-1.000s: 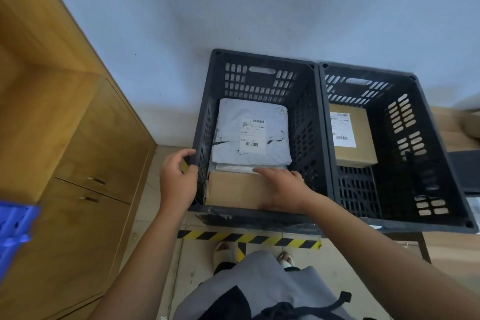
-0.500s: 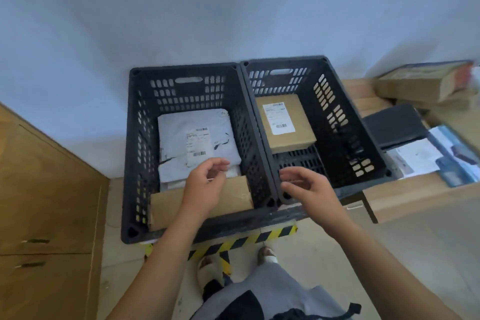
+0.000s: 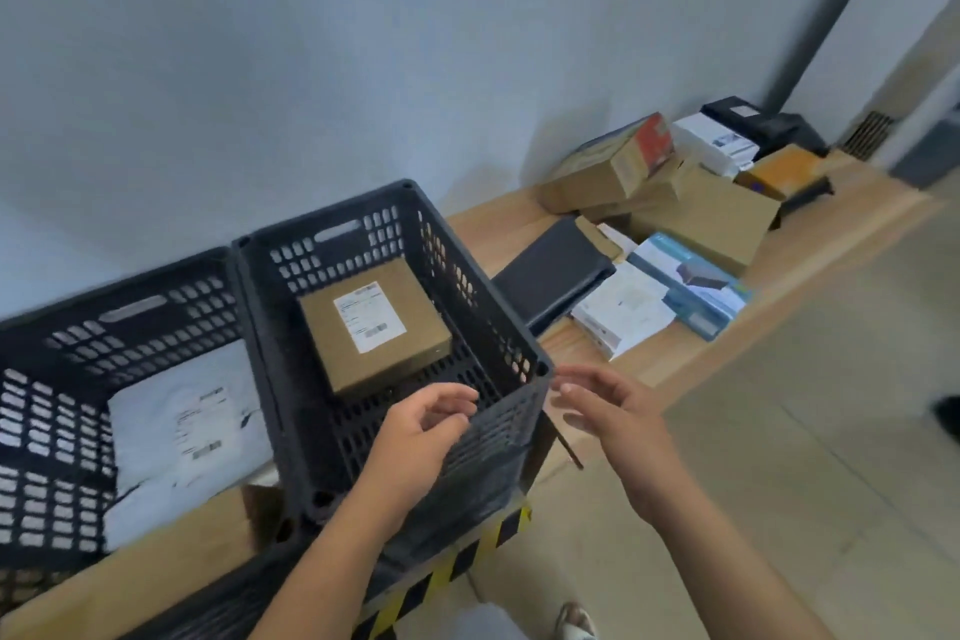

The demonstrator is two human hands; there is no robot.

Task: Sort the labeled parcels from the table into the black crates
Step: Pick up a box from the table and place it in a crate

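Two black crates stand side by side. The left crate (image 3: 62, 327) holds a white labeled mailer bag (image 3: 176, 431) and a brown box (image 3: 156, 566) at its near end. The right crate (image 3: 467, 276) holds one labeled cardboard box (image 3: 374, 327). My left hand (image 3: 421, 437) hovers over the right crate's near rim, fingers loosely curled and holding nothing. My right hand (image 3: 608, 411) is in the air just right of that crate's corner, fingers apart and holding nothing. More parcels lie on the wooden table (image 3: 498, 224) to the right.
On the table lie a black flat parcel (image 3: 550, 270), a white box (image 3: 623, 317), a blue-printed box (image 3: 691, 286) and several cardboard boxes (image 3: 701, 213). Yellow-black hazard tape (image 3: 447, 572) marks the stand under the crates. A tiled floor (image 3: 779, 431) lies to the right.
My left hand let go of the brown box in the left crate and moved over the right crate. My right hand moved right past the crate corner. The view swung right toward the table.
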